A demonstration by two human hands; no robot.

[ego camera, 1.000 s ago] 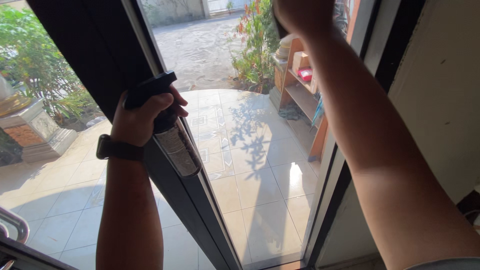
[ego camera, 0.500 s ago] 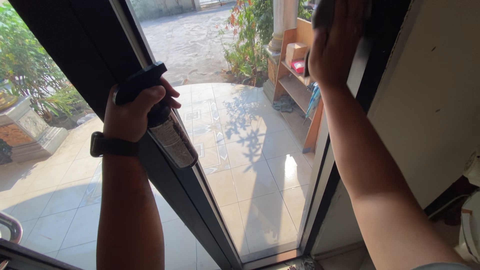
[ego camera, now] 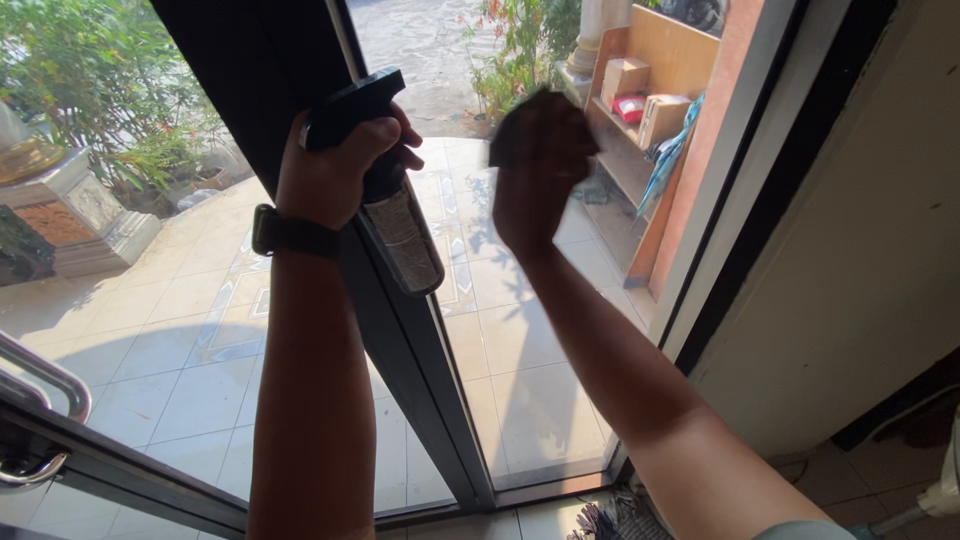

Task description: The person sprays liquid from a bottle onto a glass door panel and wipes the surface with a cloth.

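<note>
My left hand grips a spray bottle with a black trigger head, held up against the dark door frame. A dark watch sits on that wrist. My right hand is raised in front of the glass pane between the dark frame and the pale right frame. It presses a dark cloth against the glass; the cloth is blurred and mostly hidden by the hand.
A metal door handle juts out at the lower left. Outside lie a tiled terrace, a wooden shelf with boxes, green plants and a stone pedestal. A pale wall stands at the right.
My right hand came down from the top right of the pane to its middle, with the cloth. The view shifted left, and the left hand with the bottle now sits higher in it.
</note>
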